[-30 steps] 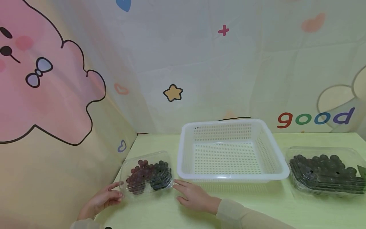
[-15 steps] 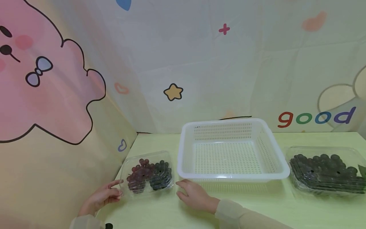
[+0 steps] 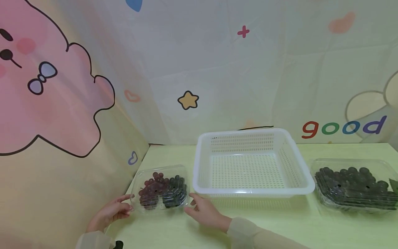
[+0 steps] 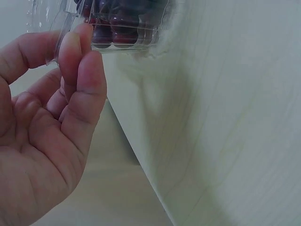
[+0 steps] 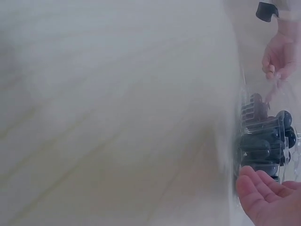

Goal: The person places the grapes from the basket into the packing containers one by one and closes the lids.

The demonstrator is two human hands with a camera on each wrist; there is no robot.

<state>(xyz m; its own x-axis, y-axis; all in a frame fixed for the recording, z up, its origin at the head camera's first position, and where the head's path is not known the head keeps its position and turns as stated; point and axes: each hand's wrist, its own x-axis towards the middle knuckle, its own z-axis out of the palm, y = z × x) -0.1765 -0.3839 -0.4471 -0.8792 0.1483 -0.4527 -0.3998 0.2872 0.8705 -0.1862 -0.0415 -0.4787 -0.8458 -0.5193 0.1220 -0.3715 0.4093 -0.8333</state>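
A clear plastic grape box [image 3: 160, 204] sits at the left of the table, with a red bunch of grapes [image 3: 152, 193] and a dark bunch [image 3: 174, 192] inside. My left hand [image 3: 113, 211] is at its left end. In the left wrist view, that hand's thumb and fingertips [image 4: 89, 75] pinch the clear rim of the box. My right hand [image 3: 207, 213] is at the right end, its fingers and thumb extended at the corner. In the right wrist view, the right fingers [image 5: 256, 186] lie against the side by the dark grapes; their contact is partly hidden.
A white perforated plastic basket [image 3: 248, 191] stands at the middle back, close to the grape box's right side. Farther right is another clear box [image 3: 351, 207] of dark grapes, partly cut by the frame edge. The table's left edge runs beneath my left hand.
My right hand draws slightly away from the box's right end, then comes back to it with the thumb lower. My left hand stays at the left rim; the box barely shifts.
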